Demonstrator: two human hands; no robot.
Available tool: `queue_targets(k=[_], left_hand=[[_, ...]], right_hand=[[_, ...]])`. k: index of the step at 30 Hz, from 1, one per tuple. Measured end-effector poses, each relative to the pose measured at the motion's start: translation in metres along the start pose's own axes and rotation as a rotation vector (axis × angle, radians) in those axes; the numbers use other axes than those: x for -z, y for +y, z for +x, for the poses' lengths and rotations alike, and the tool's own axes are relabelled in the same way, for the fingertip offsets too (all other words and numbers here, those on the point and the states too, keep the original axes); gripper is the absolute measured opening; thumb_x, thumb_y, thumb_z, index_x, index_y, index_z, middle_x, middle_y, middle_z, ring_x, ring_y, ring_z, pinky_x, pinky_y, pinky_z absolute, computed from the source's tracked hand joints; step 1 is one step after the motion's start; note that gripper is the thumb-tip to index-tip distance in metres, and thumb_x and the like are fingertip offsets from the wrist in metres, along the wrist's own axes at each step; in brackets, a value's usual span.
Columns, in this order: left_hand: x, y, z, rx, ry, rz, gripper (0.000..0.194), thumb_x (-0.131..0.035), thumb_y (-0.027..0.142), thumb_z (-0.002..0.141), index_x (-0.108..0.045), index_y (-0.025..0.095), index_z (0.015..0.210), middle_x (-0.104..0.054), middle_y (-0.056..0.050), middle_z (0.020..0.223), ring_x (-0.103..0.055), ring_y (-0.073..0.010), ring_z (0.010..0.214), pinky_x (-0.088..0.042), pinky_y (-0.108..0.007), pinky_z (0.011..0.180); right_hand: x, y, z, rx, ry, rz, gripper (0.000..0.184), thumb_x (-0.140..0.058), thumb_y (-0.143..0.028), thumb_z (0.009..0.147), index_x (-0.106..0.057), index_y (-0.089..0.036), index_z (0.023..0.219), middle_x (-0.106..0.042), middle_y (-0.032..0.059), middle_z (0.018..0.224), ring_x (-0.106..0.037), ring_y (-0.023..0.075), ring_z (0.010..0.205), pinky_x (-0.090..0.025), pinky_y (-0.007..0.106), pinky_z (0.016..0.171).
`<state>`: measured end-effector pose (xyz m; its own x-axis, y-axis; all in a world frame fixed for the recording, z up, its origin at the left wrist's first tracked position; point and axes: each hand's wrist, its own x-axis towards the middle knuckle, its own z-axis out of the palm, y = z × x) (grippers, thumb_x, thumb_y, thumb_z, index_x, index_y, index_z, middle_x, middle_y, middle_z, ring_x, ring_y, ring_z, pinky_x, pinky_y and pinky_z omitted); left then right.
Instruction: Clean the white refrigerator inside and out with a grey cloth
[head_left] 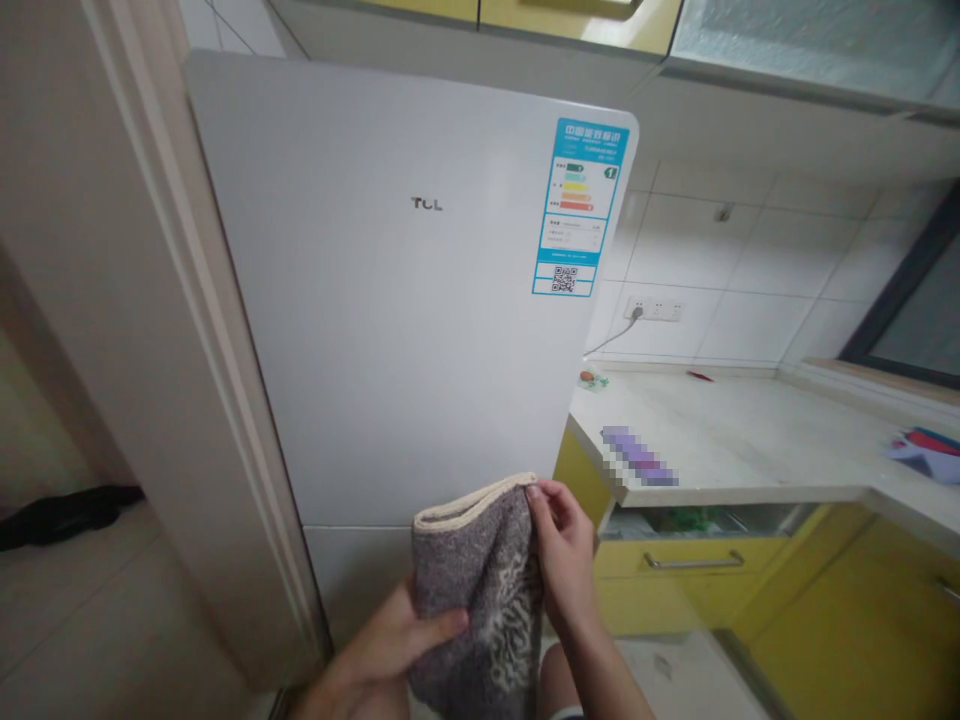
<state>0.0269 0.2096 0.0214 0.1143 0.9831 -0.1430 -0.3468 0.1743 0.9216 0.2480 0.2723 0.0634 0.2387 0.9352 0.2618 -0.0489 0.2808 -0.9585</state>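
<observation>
A folded grey-brown towel [457,560] with a cream edge and a pale pattern hangs between my two hands, low in the head view. My left hand [401,635] grips its left side, thumb laid across the front and the other fingers hidden behind. At the upper right corner, my right hand [564,545] pinches the cloth between thumb and fingers. Directly behind the towel stands a light grey refrigerator [390,330], its doors shut.
A white countertop [735,430] runs along the right, above yellow cabinets [679,590] and a partly open drawer [697,520]. A blurred purple item [637,455] lies near its front edge. A door frame [180,330] borders the refrigerator on the left.
</observation>
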Motion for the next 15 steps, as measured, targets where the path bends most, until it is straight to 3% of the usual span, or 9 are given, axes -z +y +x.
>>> queue_targets(k=[2, 4, 6, 7, 10, 12, 15], left_hand=[[-0.003, -0.028, 0.007, 0.165, 0.141, -0.210, 0.088, -0.108, 0.047, 0.062, -0.073, 0.013, 0.135, -0.084, -0.018, 0.122, -0.079, -0.0410, 0.121, -0.060, -0.050, 0.112], [-0.004, -0.038, 0.011, 0.326, 0.236, -0.431, 0.073, -0.096, 0.047, 0.081, -0.071, 0.011, 0.140, -0.084, -0.019, 0.124, -0.079, -0.0397, 0.123, -0.059, -0.051, 0.114], [-0.001, -0.038, 0.013, 0.413, 0.261, -0.599, 0.061, -0.081, 0.041, 0.095, -0.069, 0.009, 0.145, -0.084, -0.019, 0.124, -0.079, -0.0382, 0.123, -0.059, -0.052, 0.114], [0.002, -0.037, 0.014, 0.412, 0.258, -0.657, 0.058, -0.075, 0.038, 0.099, -0.067, 0.008, 0.148, -0.084, -0.019, 0.124, -0.079, -0.0378, 0.124, -0.060, -0.053, 0.114], [0.013, -0.046, 0.012, 0.400, 0.222, -0.718, 0.057, -0.074, 0.030, 0.097, -0.067, 0.006, 0.148, -0.084, -0.019, 0.124, -0.077, -0.0381, 0.127, -0.059, -0.054, 0.115], [0.021, -0.060, 0.010, 0.437, 0.170, -0.660, 0.059, -0.085, 0.027, 0.089, -0.071, 0.004, 0.141, -0.085, -0.021, 0.121, -0.076, -0.0403, 0.128, -0.058, -0.053, 0.116], [0.032, -0.077, 0.007, 0.430, 0.146, -0.520, 0.066, -0.101, 0.027, 0.073, -0.076, 0.006, 0.130, -0.085, -0.022, 0.116, -0.075, -0.0438, 0.130, -0.058, -0.053, 0.116]], right_hand=[[0.000, 0.032, 0.002, -0.158, -0.089, -0.065, 0.083, -0.073, -0.094, 0.076, -0.076, -0.018, 0.108, -0.077, 0.0101, 0.107, -0.070, 0.0291, 0.107, -0.055, 0.040, 0.101], [0.007, 0.064, -0.006, -0.383, -0.265, -0.094, 0.091, -0.075, -0.097, 0.072, -0.077, -0.018, 0.118, -0.077, 0.0104, 0.114, -0.069, 0.0310, 0.118, -0.049, 0.044, 0.114], [0.017, 0.087, -0.021, -0.582, -0.426, 0.037, 0.094, -0.089, -0.085, 0.070, -0.073, -0.020, 0.135, -0.077, 0.0098, 0.119, -0.069, 0.0301, 0.121, -0.046, 0.044, 0.117], [0.021, 0.093, -0.028, -0.618, -0.448, 0.157, 0.099, -0.096, -0.075, 0.068, -0.067, -0.022, 0.146, -0.076, 0.0088, 0.118, -0.071, 0.0288, 0.118, -0.048, 0.043, 0.114], [0.028, 0.092, -0.041, -0.521, -0.336, 0.456, 0.119, -0.104, -0.054, 0.067, -0.044, -0.029, 0.167, -0.075, 0.0030, 0.107, -0.074, 0.0234, 0.101, -0.054, 0.036, 0.099], [0.029, 0.086, -0.044, -0.515, -0.322, 0.425, 0.121, -0.105, -0.048, 0.065, -0.044, -0.029, 0.167, -0.072, -0.0008, 0.094, -0.071, 0.0201, 0.088, -0.054, 0.032, 0.089], [0.030, 0.085, -0.048, -0.590, -0.463, 0.286, 0.121, -0.107, -0.035, 0.059, -0.048, -0.026, 0.165, -0.068, -0.0043, 0.082, -0.067, 0.0171, 0.076, -0.050, 0.028, 0.078]])
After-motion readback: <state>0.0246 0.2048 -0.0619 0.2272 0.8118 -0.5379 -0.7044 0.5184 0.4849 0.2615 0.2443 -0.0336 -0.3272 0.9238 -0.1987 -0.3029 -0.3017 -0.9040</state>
